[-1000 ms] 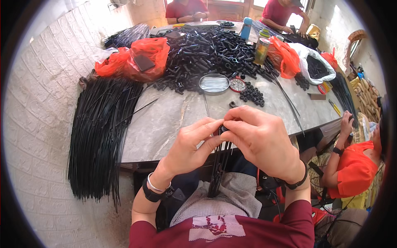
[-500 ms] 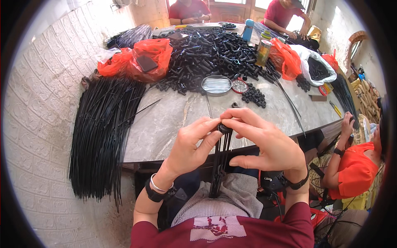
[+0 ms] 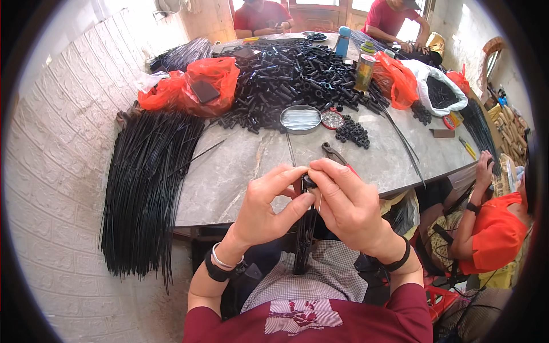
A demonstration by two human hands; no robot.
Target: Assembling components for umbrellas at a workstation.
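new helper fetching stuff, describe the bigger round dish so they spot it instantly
On the grey marbled table, find the large heap of black tubular parts. The bigger round dish sits at its near edge; unlike the smaller red-rimmed dish on its right, it holds long, thin silvery pieces.

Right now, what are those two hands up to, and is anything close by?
Left hand holding black bundle near its top; right hand touching that top. Pliers just beyond, partly hidden.
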